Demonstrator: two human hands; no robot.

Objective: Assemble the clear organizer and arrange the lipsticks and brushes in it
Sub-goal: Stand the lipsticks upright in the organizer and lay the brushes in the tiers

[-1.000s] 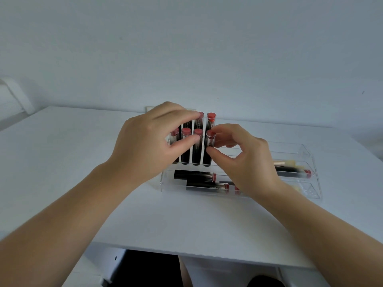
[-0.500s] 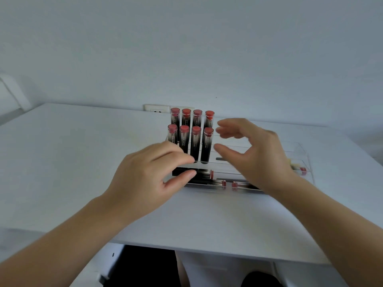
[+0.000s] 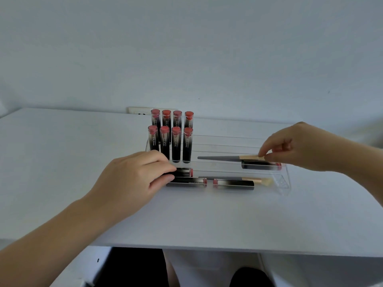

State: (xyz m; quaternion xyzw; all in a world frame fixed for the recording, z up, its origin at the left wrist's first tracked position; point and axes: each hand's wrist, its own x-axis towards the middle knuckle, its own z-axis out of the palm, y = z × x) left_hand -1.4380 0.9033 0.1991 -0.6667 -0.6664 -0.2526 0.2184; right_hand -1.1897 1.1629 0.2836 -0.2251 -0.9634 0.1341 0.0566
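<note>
A clear stepped organizer [image 3: 283,181] stands on the white table [image 3: 62,162]. Several black lipsticks with red caps [image 3: 176,139] stand upright in two rows at its left end. More lipsticks lie flat in the front trays: one [image 3: 185,172] under my left hand [image 3: 132,183], whose thumb and fingers close on its left end, and others [image 3: 189,182] [image 3: 234,183] [image 3: 261,165]. My right hand [image 3: 294,146] pinches the gold ferrule of a grey-handled brush [image 3: 226,158] lying across a middle tier. A second brush [image 3: 257,180] lies in the front tray.
A white wall socket [image 3: 138,111] sits at the table's back edge behind the lipsticks. The table's front edge [image 3: 207,248] is near my body, with dark floor and my legs below it.
Both hands left the upright lipsticks. My left hand dropped to the flat lipstick in the front left tray. My right hand moved right and took hold of the brush's ferrule.
</note>
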